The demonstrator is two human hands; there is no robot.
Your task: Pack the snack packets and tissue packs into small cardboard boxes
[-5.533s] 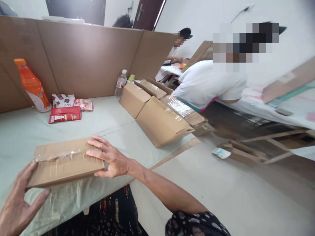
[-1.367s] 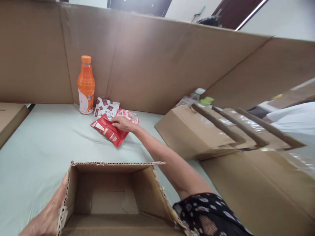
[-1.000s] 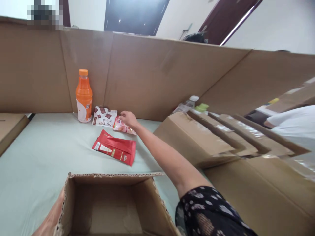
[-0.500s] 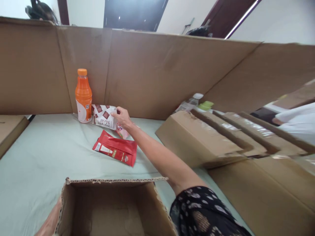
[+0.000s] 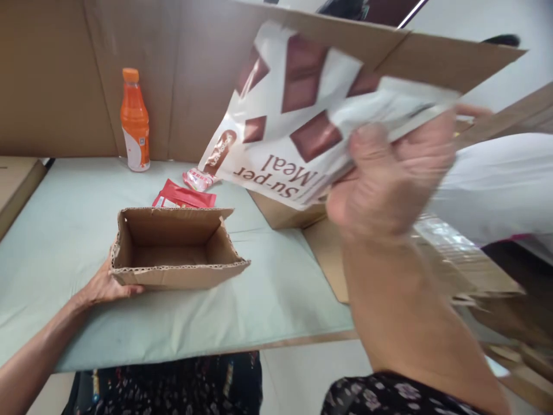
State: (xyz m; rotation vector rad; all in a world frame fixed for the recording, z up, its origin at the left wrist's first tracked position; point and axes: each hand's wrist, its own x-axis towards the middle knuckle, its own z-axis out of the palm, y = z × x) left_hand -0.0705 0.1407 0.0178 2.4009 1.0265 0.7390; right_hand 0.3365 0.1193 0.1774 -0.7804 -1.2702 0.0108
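Note:
My right hand is raised close to the camera, closed on a white pouch with brown squares and the words "Su-per Meal", seen upside down. Motion blurs its fingers a little. My left hand grips the left end of a small open cardboard box, with the thumb along its front wall. Inside, the visible part of the box holds nothing. Behind it a red packet lies partly hidden by the back wall. A small pink and white packet rests just beyond the red one.
An orange bottle stands upright at the back, against a tall cardboard screen. More cardboard boxes sit to the right, partly behind my right arm. Another box is at the left edge. A person's white sleeve shows at right.
My right hand has lifted the white pouch from beside the orange bottle and brought it up, right and nearer the camera. The view has shifted, and the small box now shows its front wall.

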